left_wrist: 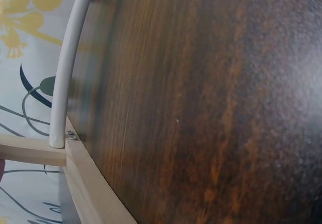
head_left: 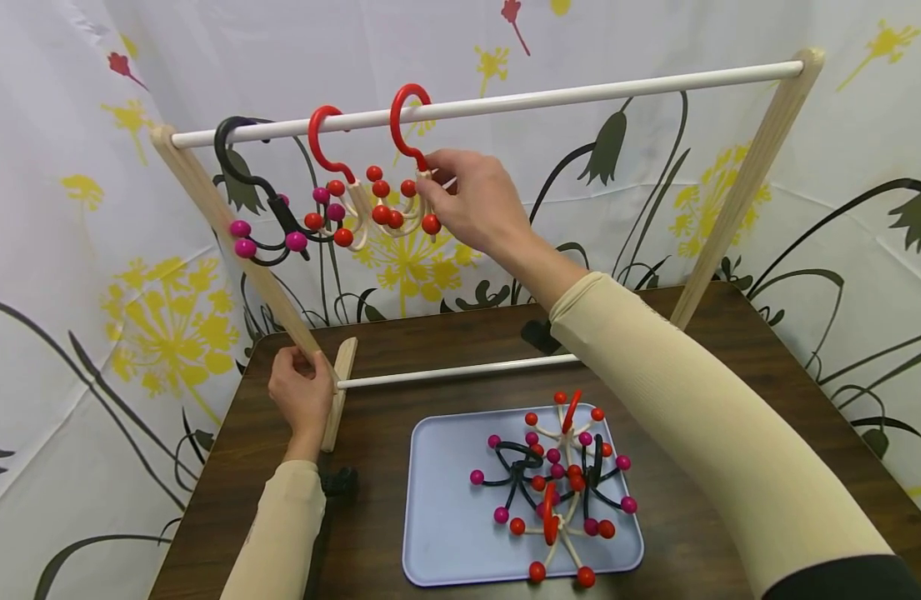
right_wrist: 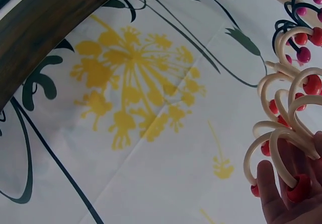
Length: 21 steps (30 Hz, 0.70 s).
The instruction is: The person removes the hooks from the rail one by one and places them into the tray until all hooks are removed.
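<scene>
My right hand (head_left: 471,196) pinches the neck of a red-hooked hanger (head_left: 395,125), whose hook sits at the rack's white top rod (head_left: 580,98). Its cream arms (right_wrist: 282,156) curl out to red balls, beside my fingers in the right wrist view. To its left, another red-hooked hanger (head_left: 316,146) and a black hanger (head_left: 223,158) with magenta balls hang from the rod. Down low, my left hand (head_left: 302,392) grips the left wooden upright (head_left: 231,229) just above its foot (head_left: 345,367). The left wrist view shows the upright (left_wrist: 30,151), with the hand mostly hidden.
A pale blue tray (head_left: 445,500) lies on the dark wooden table (head_left: 377,500), holding several more hangers (head_left: 561,525), red-and-cream and black-and-magenta. A white lower rod (head_left: 452,372) joins the uprights behind it. Behind the rack hangs a flower-patterned curtain (head_left: 865,117).
</scene>
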Each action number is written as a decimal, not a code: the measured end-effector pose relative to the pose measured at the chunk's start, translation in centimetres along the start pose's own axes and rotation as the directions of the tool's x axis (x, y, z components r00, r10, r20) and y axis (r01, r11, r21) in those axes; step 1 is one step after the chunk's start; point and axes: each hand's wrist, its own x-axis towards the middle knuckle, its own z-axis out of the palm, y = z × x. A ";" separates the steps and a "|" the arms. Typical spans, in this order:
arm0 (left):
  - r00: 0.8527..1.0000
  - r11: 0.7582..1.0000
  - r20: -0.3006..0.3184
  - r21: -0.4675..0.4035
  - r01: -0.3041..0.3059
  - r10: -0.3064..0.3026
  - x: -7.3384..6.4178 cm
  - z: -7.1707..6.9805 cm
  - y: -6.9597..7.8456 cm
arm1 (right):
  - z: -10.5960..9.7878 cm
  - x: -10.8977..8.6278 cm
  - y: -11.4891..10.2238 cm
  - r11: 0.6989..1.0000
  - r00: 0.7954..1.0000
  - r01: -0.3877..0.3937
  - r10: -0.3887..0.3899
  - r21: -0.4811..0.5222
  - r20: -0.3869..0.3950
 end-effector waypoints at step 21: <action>1.000 1.000 0.005 -0.004 -0.010 0.010 0.0 -0.2 -0.1 | -3.6 -5.1 3.1 0.992 0.996 0.075 -0.071 0.106 -0.047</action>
